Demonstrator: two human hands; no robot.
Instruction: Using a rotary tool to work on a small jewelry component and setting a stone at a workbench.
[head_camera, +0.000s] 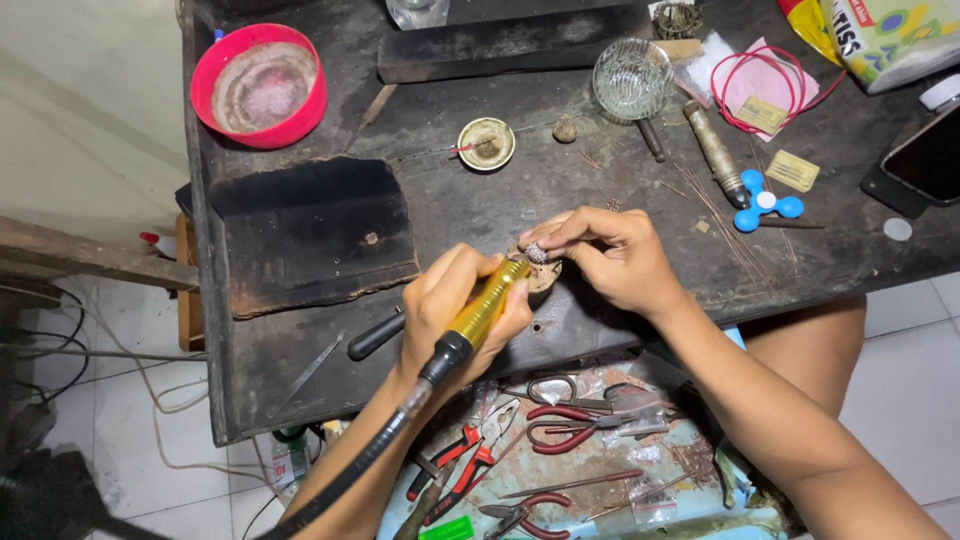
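Observation:
My left hand (452, 310) grips a gold-coloured rotary handpiece (487, 306) with a black flexible shaft trailing down to the lower left. Its tip meets a small sparkling silver piece (537, 253), which my right hand (610, 255) pinches between thumb and fingers. Both hands rest on a small wooden bench peg (545, 277) at the front edge of the dark workbench (480, 200).
On the bench stand a red bowl (259, 85), a small round tin (486, 143), a glass dish (631, 78), a blue spinner (765, 203), a phone (925, 158), thin wires and packets. A drawer (590, 460) below holds several pliers and scissors. Black-handled tools lie at left.

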